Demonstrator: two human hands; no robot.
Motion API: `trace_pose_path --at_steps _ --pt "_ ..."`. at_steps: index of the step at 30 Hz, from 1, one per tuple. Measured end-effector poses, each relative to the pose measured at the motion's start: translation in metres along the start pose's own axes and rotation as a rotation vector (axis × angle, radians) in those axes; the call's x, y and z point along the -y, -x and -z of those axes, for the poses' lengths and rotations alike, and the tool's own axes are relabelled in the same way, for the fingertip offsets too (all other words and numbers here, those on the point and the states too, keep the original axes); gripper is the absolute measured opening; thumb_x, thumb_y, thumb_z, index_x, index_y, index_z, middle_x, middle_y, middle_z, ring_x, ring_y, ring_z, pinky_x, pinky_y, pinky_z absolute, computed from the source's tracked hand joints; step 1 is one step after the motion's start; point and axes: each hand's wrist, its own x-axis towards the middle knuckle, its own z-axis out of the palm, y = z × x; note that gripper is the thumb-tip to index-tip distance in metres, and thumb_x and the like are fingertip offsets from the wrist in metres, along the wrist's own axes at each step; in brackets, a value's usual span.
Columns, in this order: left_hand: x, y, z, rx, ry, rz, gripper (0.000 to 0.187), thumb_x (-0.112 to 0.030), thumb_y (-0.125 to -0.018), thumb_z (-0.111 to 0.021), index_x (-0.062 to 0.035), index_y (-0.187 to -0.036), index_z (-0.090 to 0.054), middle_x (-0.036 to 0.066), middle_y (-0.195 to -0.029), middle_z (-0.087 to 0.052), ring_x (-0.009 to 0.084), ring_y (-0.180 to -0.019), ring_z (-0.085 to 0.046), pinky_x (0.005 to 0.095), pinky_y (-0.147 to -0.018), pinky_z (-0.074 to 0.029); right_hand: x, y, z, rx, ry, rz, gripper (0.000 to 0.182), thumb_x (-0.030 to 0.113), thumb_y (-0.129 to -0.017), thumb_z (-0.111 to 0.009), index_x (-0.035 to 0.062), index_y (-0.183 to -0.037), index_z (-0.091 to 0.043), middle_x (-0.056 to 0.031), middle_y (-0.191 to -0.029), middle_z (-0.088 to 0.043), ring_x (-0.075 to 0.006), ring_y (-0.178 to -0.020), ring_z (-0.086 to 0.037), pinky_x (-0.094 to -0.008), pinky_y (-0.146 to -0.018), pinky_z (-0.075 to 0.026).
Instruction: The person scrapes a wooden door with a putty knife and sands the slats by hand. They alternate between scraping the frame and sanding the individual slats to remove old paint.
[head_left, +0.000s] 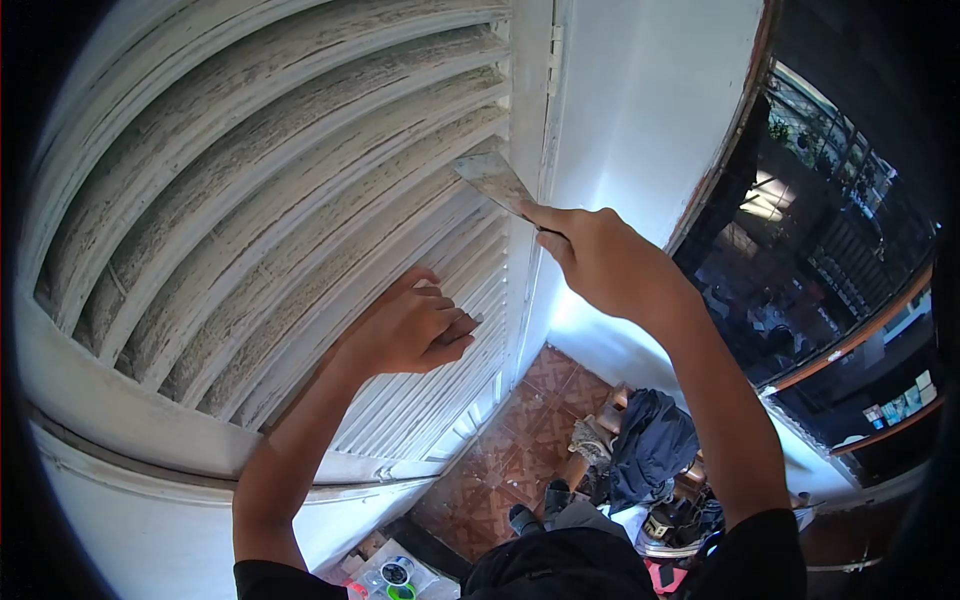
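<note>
Currently the right hand is raised, arm stretched up from lower right, fingers closed around the handle of a scraper with the index finger laid along it; the blade is tilted up-left and touches the right end of the shutter slats, beside the white door frame. Left hand is lower, arm bent, fingers curled in a loose fist with knuckles against the slats; can't tell if it holds anything.

No text, label, brand, number or sign can be read anywhere in this view.
</note>
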Motion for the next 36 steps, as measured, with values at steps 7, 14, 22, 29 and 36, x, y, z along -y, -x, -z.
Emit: trace_pose_path --at_steps 7,14,22,29,36 --pt "-0.001 -0.004 0.003 0.067 0.0 0.023 0.017 -0.024 -0.09 -0.065 -0.0099 -0.092 -0.073 0.006 -0.067 -0.064 0.0233 -0.071 -0.064 0.0418 -0.098 -0.04 0.03 0.008 -0.027 -0.142 -0.03 -0.057 0.039 0.018 -0.101 -0.051 0.0085 -0.138 -0.057 -0.0316 -0.086 -0.067 -0.0435 -0.083 -0.069 -0.0479 -0.077 -0.054" --pt "-0.005 -0.003 0.003 0.021 -0.023 0.049 0.016 -0.025 -0.088 -0.069 -0.0096 -0.082 -0.071 0.003 -0.065 -0.064 0.0218 -0.074 -0.065 0.0408 -0.103 -0.041 0.019 -0.005 -0.012 -0.029 -0.058 -0.08 0.039 0.018 -0.102 -0.048 0.0094 -0.14 -0.056 -0.0316 -0.095 -0.068 -0.0421 -0.083 -0.07 -0.0468 -0.079 -0.053" --pt "-0.007 -0.005 0.008 0.078 -0.035 0.05 0.018 -0.024 -0.091 -0.065 -0.0099 -0.089 -0.075 0.006 -0.07 -0.066 0.0226 -0.074 -0.066 0.041 -0.102 -0.04 0.01 -0.002 -0.01 -0.007 -0.054 -0.012 0.039 0.018 -0.104 -0.047 0.0124 -0.142 -0.055 -0.0298 -0.094 -0.07 -0.0337 -0.074 -0.069 -0.0409 -0.076 -0.053" --pt "-0.006 -0.003 0.005 0.04 -0.018 0.045 0.014 -0.021 -0.087 -0.069 -0.0082 -0.085 -0.072 0.003 -0.067 -0.064 0.0204 -0.072 -0.065 0.0402 -0.103 -0.039 -0.007 -0.009 -0.018 -0.08 -0.083 0.009 0.039 0.018 -0.103 -0.049 0.0139 -0.142 -0.055 -0.0278 -0.095 -0.07 -0.0326 -0.075 -0.069 -0.0416 -0.078 -0.053" --pt "-0.007 -0.005 0.004 0.038 -0.005 0.04 0.015 -0.022 -0.087 -0.069 -0.0081 -0.082 -0.071 0.003 -0.066 -0.063 0.0211 -0.071 -0.064 0.0408 -0.104 -0.04 -0.019 -0.01 -0.01 -0.031 -0.188 -0.022 0.039 0.018 -0.103 -0.05 0.0134 -0.142 -0.055 -0.0282 -0.092 -0.07 -0.0299 -0.068 -0.067 -0.0399 -0.074 -0.053"
